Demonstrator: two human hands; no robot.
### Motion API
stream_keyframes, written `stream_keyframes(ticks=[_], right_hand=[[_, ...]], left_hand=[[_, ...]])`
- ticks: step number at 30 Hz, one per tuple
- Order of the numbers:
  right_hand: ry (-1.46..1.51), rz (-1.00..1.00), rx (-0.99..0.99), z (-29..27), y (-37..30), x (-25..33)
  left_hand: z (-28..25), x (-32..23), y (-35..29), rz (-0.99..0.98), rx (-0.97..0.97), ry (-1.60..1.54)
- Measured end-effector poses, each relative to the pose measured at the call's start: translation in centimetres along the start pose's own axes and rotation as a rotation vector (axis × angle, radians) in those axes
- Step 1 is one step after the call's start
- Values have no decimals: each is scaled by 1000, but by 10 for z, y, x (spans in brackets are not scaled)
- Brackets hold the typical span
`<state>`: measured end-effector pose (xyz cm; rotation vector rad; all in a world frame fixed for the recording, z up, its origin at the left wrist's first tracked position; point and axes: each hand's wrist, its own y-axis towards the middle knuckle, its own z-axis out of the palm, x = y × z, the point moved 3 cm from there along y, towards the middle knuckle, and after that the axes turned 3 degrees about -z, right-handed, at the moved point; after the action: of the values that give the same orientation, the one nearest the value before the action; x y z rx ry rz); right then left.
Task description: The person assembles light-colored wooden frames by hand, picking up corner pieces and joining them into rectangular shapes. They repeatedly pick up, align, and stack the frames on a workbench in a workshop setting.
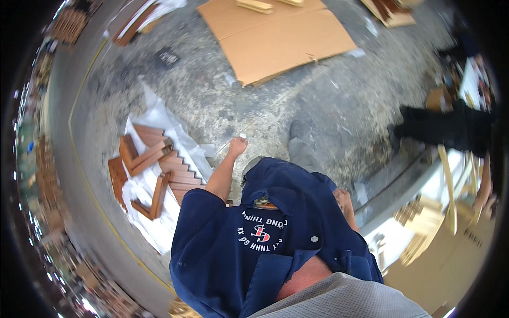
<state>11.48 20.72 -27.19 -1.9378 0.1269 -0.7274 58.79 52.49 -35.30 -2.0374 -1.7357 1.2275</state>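
Observation:
My left hand [238, 146] is held out over the concrete floor with its fingers curled closed. A small white piece [243, 135] shows at its fingertips, too small to name. Left of that arm lie brown wooden slats [183, 174] and L-shaped brown wooden frame pieces [154, 159], on and among white foam sheeting [159, 114]. My right hand [343, 200] hangs low beside my right thigh, partly hidden by my dark blue shirt. Its fingers are blurred, and I cannot see anything in it.
A flat cardboard sheet [281, 40] lies ahead, with pale wood strips [255, 6] at its far edge. At the right stands a person in dark trousers [442, 127]. Pale wood pieces [421, 228] are stacked at the lower right. A yellow floor line [77, 103] curves along the left.

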Motion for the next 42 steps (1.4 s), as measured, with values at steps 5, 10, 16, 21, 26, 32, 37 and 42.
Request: stream_keyframes(ticks=[5,10,16,21,26,32,37,42], right_hand=[[-314,-35,200,-4,81,123],[-1563,-1628,560,20,262,300],[-1024,-829,274,165,265,591],[-964,-968,337,322,226,692],[-1155,-893,550,451,220,666],[-769,-490,462,512,216,661],[-742,-190,351,556,267,732],[-527,-197,249,642,336,873]], left_hand=[[15,47,-12,-266,85,-188],[-15,8,-31,-562,-415,-539],[-92,22,20,-706,-485,-502],[-153,114,71,-866,-467,-584],[-304,158,146,-621,-405,-754],[-429,194,262,-525,-242,-918],[-493,178,377,-497,-50,-799],[-602,151,509,-259,-43,-479]])
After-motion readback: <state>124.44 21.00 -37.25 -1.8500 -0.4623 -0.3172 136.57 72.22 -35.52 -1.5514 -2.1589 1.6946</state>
